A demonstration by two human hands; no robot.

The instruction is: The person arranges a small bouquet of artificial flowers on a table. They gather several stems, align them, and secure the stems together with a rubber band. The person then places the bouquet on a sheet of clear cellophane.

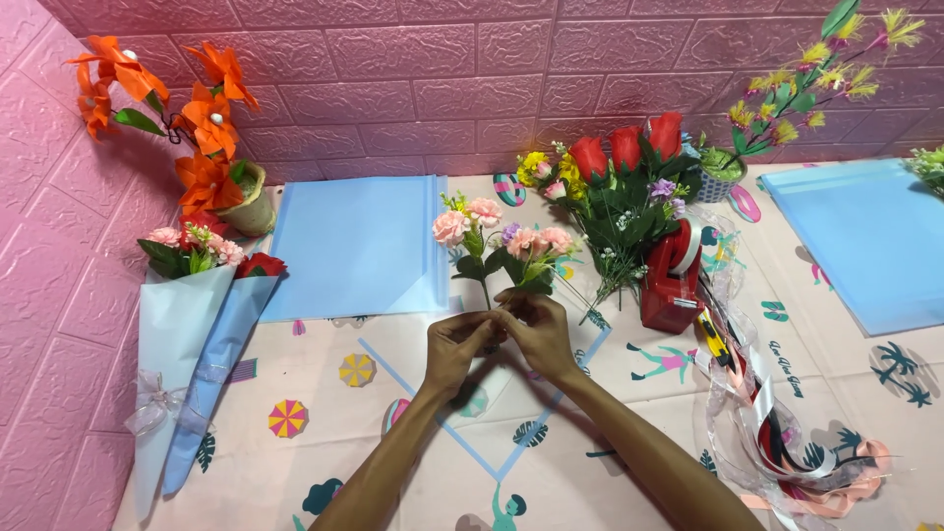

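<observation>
Both the left hand (460, 341) and the right hand (536, 332) were grasping the stems of a small pink flower bunch (501, 246), held upright above the patterned tablecloth (324, 393), near the blue paper sheet (359, 246)

Two cone-shaped wrapped bouquets (192, 364) far to the left of the left hand (454, 346), lying side by side on the desk (324, 413): pale blue paper sleeves, narrow ends toward the near edge, a sheer ribbon bow low on the outer one; pink and red flower heads showing at the open tops. Flat pale blue wrapping sheet (359, 246) just beyond and left of that hand, rectangular. A second pale blue sheet (865, 241) well to the right of the right hand (539, 332), beyond it, angled. No labels, signs or screens in view.
</observation>
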